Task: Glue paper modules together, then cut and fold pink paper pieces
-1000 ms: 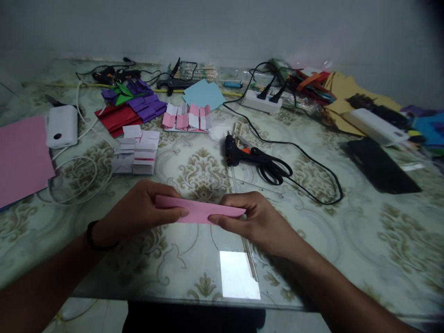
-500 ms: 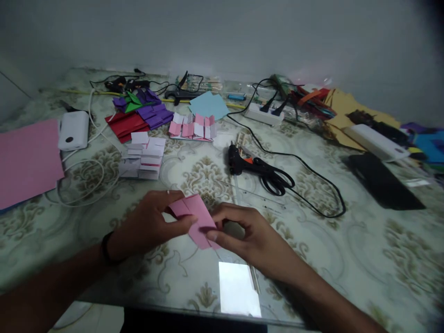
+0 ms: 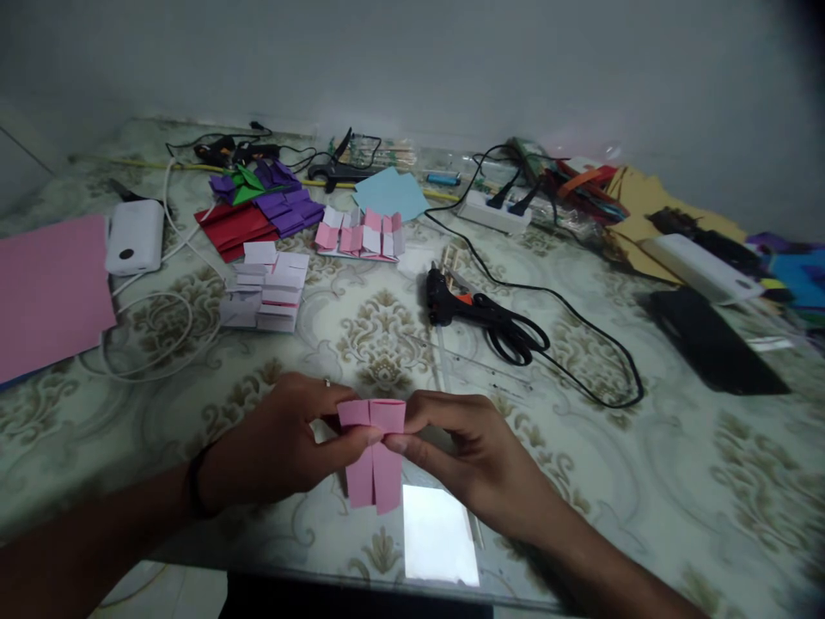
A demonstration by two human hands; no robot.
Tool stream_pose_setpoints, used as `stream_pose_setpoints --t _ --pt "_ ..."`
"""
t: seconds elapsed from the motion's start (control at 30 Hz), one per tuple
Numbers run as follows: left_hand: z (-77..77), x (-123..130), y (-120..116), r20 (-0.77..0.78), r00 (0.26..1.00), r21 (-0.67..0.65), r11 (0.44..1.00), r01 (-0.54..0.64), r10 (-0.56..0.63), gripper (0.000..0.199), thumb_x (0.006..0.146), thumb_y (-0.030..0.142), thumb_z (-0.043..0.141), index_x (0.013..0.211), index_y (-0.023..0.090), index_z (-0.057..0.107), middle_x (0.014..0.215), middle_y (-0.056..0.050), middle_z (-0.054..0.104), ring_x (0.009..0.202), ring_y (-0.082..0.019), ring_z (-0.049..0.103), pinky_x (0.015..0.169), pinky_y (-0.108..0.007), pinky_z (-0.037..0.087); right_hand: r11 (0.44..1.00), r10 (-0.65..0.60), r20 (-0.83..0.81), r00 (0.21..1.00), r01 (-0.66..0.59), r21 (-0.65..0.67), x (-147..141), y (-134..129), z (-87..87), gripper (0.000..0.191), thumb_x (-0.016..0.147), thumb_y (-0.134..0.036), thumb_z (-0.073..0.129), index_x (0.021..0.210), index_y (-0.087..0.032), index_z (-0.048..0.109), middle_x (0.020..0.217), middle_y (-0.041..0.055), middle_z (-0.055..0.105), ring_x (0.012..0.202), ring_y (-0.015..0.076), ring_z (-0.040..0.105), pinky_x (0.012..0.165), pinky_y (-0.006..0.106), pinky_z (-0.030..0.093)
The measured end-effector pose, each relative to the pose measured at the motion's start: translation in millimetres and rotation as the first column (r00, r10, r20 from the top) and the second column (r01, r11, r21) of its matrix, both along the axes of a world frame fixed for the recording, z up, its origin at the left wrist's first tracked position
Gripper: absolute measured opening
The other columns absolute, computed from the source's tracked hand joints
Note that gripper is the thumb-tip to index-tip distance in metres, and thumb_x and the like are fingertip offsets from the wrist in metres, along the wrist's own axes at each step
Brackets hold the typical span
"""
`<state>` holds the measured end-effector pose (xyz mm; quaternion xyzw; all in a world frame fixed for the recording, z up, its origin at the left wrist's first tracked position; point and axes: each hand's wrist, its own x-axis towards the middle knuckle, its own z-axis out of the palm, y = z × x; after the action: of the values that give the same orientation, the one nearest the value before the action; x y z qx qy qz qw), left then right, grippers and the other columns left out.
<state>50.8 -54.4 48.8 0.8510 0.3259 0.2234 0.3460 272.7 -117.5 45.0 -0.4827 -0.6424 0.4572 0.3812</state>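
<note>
A folded piece of pink paper [image 3: 374,477] is held upright above the table between both hands, its long slit running down the middle. My left hand [image 3: 290,438] pinches its left side, thumb across the front and fingers behind. From the right, my right hand [image 3: 477,447] grips the other edge between thumb and forefinger. Both thumb tips nearly meet at the paper's centre. Beyond the hands lie white folded paper pieces [image 3: 274,292] and a pink-and-white folded set [image 3: 359,235]. A black glue gun [image 3: 451,301] rests behind my right hand.
Pink sheets [image 3: 51,292] and a white power bank [image 3: 135,236] with a looped white cable lie left. Red folded paper [image 3: 235,228] and purple folded paper [image 3: 289,212] sit behind. At right are a black phone-like slab [image 3: 715,344], a power strip [image 3: 495,212] and yellow paper [image 3: 644,198].
The pink paper has turned from a slant to nearly upright and come slightly nearer. Both hands have shifted with it, their thumbs drawing closer together.
</note>
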Motion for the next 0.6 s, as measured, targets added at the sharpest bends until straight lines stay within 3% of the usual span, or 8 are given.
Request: stream_pose_setpoints --t 0.27,0.43,0.6 --pt "0.1 0.6 -0.8 0.005 0.997 0.048 0.995 0.082 -0.083 0.026 0.095 0.024 0.061 0.07 0.022 0.062 0.058 0.005 0.06 0.053 -0.012 0.053 0.057 -0.027 0.041 0.998 -0.026 -0.027 0.999 0.028 0.063 -0.1 -2.3 0.8 0.021 0.099 -0.029 0.076 0.081 -0.019 0.075 0.075 -0.0006 0.072 0.069 0.0117 0.063 0.065 0.023 0.046" --pt "3.0 0.1 1.1 0.016 0.99 -0.045 0.989 0.138 -0.137 0.026 0.097 0.024 0.059 0.071 0.021 0.063 0.065 0.004 0.061 0.06 -0.012 0.056 0.06 -0.026 0.044 0.999 0.004 -0.039 0.999 -0.002 0.05 0.0 -3.4 2.2 0.023 0.098 -0.024 0.074 0.076 -0.018 0.072 0.07 -0.002 0.067 0.065 0.0106 0.059 0.062 0.023 0.044" --pt "3.4 -1.1 3.4 -0.02 0.981 -0.138 0.973 0.187 -0.192 0.026 0.096 0.023 0.061 0.07 0.019 0.061 0.066 0.005 0.058 0.06 -0.01 0.054 0.06 -0.023 0.042 0.998 -0.064 -0.034 0.997 0.065 0.011 -0.5 -2.6 2.9 0.021 0.096 -0.024 0.075 0.076 -0.017 0.074 0.07 -0.0011 0.069 0.065 0.011 0.06 0.062 0.024 0.045"
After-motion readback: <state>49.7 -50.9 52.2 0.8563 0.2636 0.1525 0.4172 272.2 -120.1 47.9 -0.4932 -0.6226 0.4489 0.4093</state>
